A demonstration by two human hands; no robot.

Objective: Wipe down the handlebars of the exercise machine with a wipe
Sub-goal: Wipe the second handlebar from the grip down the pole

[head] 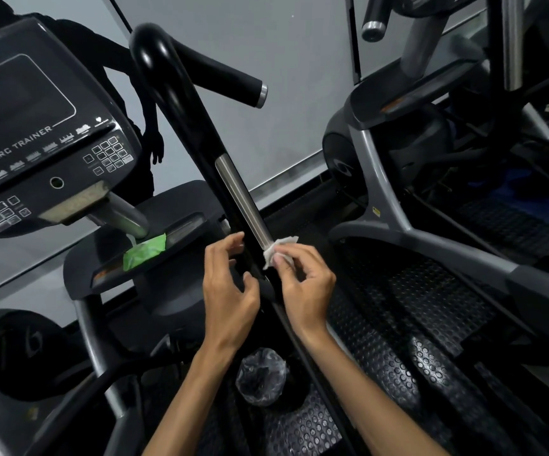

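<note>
Down at the foot of the long black handlebar with its brushed steel contact strip, the wiping is looking partway along: which stretches are already clean cannot be told. The right hand is pinching a small crumpled white wipe between thumb and fingertips, pressing it against the strip's lower end. The left hand is hovering beside the bar, fingers loosely curled and spread, holding nothing.

black handlebar, white wipe, green packet
</note>
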